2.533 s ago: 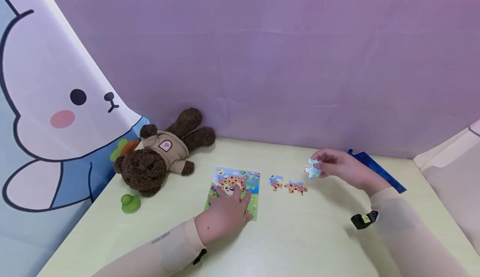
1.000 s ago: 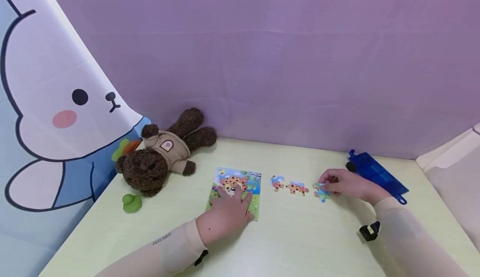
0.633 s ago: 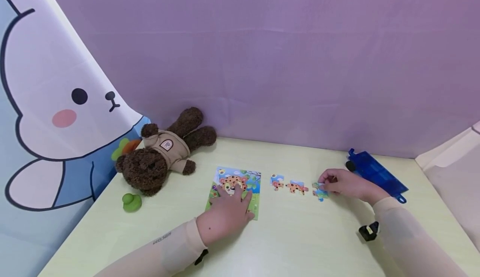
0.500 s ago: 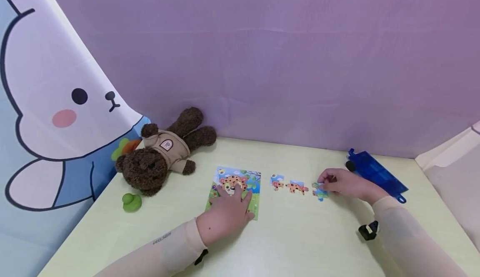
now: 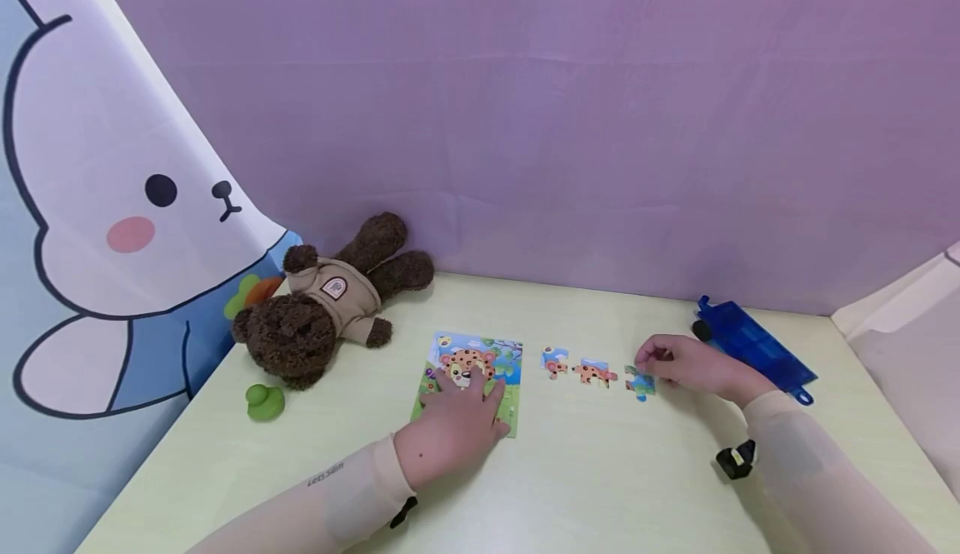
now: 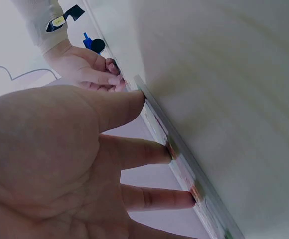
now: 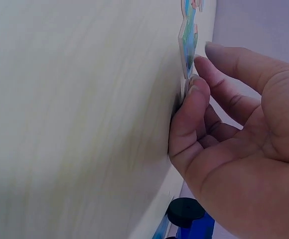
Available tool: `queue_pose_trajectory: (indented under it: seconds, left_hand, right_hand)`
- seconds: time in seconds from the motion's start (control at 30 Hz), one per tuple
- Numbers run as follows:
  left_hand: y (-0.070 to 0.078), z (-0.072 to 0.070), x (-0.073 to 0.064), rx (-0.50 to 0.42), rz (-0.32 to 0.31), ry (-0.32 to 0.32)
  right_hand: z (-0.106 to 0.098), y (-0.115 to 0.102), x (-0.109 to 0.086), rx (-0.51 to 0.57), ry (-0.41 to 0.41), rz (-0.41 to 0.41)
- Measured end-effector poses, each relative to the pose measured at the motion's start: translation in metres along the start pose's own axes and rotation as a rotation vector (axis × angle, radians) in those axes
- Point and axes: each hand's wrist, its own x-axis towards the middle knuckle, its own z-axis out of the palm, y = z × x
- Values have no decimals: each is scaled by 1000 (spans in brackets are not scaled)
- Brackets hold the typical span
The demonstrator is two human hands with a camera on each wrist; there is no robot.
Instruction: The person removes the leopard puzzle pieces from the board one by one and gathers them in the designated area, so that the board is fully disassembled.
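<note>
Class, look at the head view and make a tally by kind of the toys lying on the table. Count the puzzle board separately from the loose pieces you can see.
Puzzle board: 1
Loose puzzle pieces: 3
Teddy bear: 1
Green duck: 1
Blue wheeled toy: 1
Total: 7

Observed a pale yellow-green tabletop, faintly grained. Read clock bearings from the leopard-picture panel, lying flat. At 3 o'clock, logged three jigsaw pieces in a row with narrow gaps: first piece nearest the panel, then second piece, then third piece. Farther out at 3, recorded a blue plastic toy. At 10, found a brown plush bear, lying, feet toward 2. At 9, noted a green toy duck.
</note>
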Motion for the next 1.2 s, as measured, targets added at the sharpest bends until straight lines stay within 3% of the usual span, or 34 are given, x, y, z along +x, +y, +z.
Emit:
queue_pose_trajectory:
  seconds: [0.33,0.6,0.9,1.03,1.2]
  left_hand:
    - [3,6,1,32,-15,30]
    - [7,10,3,9,-29,61]
    - [11,7,4,21,-80,33]
    - [11,8,5,6,-95,26]
    - [14,9,6,58,-111,33]
  right_hand:
    - [-7,-8,5,-18,11,33]
    - [-4,-40,20,-11,49,-14]
    - [27,-95,44,-39,27,-117]
    - [49,-114,60,-42,-3,-158]
    - [79,-135,82,-23,-42,-176]
